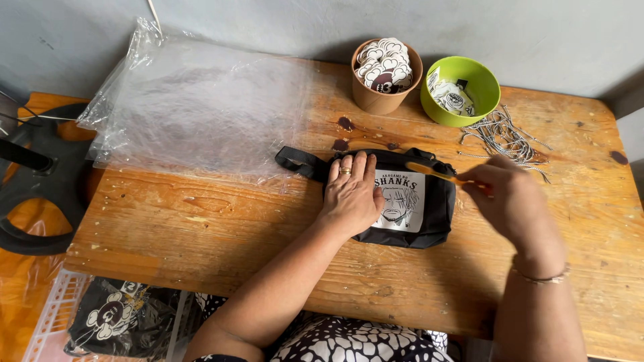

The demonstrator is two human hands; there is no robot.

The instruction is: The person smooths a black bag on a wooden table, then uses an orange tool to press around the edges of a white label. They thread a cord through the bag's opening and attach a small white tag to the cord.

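Wooden table (pixel 201 234): left hand (pixel 350 194) lies flat, fingers spread, on a black pouch (pixel 429 221); right hand (pixel 513 201) pinches an orange tool (pixel 429 173).

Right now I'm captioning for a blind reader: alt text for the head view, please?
A left hand presses flat on a black pouch on a wooden table, while the right hand holds an orange tool at its top edge. Behind lie clear plastic bags, a brown cup, and a green bowl.

Soft, even daylight, no hard shadows. Glare on the plastic sheets (pixel 194 100). Right hand (pixel 513 204) slightly motion-blurred; wide-angle bend at edges.
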